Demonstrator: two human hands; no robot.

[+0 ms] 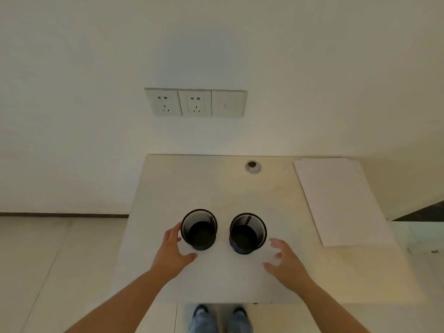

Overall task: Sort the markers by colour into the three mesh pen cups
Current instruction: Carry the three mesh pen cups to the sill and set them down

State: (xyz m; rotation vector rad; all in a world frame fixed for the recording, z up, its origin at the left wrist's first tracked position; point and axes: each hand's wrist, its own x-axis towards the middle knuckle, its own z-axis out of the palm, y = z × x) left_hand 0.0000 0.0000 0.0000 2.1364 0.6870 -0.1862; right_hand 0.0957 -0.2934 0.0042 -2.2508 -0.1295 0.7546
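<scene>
A person's left hand [173, 251] reaches beside the left cup [199, 229], fingers spread and relaxed, fingertips at or just beside its outer wall; whether they touch cannot be told. The right hand [286, 261] hovers wide, fingers loosely curved, near the right cup [248, 233] but apart from it and holding nothing. Neither hand grips anything.

Both black mesh cups stand upright, side by side with a gap between them, on the near middle of a pale desk [216, 188]. Both look empty. A third cup and the markers are not in view.

The cups look light and stiff, thin wire mesh with a solid base, so likely easy to slide or tip with a careless nudge. A hold round the side wall, thumb opposite fingers, or a pinch on the rim would seem to suit them best.

Farther out, a sheet of paper [341, 198] lies at the desk's far right, and a cable grommet [252, 166] sits near the back edge. A socket panel [195, 102] is set in the wall beyond. Blue shoes [219, 319] show below the desk's near edge.
</scene>
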